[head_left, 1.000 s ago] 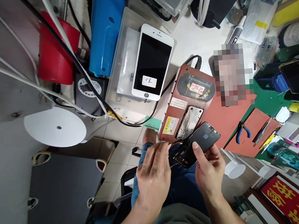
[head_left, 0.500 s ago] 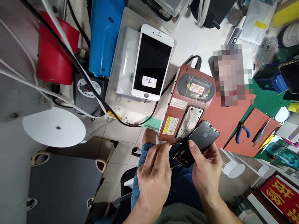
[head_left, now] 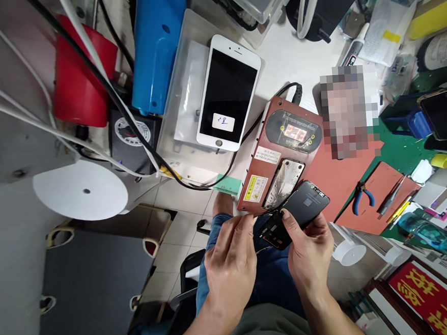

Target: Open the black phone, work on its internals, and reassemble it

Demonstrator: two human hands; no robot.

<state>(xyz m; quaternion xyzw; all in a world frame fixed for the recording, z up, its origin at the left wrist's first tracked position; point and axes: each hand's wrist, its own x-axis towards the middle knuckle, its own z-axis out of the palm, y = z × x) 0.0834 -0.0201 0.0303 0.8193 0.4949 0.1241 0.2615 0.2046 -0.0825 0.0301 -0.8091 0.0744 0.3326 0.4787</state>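
My right hand [head_left: 309, 245] grips a black phone screen assembly [head_left: 308, 205] by its lower right edge, back side up, thumb lying across it. My left hand [head_left: 232, 259] is closed in a pinch at the assembly's left side. From its fingertips a thin dark strip [head_left: 267, 213] runs toward the assembly's upper edge; its exact kind is unclear. Just above both hands sits a reddish-brown heating plate [head_left: 257, 157] with a lit red display [head_left: 295, 133]. The assembly overlaps the lower edge of that plate in view.
A white phone [head_left: 229, 93] with a paper label lies on a clear plastic box [head_left: 179, 135]. Blue-handled pliers [head_left: 361, 198] and tweezers [head_left: 392, 196] rest on the reddish mat [head_left: 347, 179] at right. Black and white cables [head_left: 102, 79] hang at upper left.
Hardly anything differs. My right hand and the screen assembly have shifted very slightly to the right; my left hand keeps its pinch.
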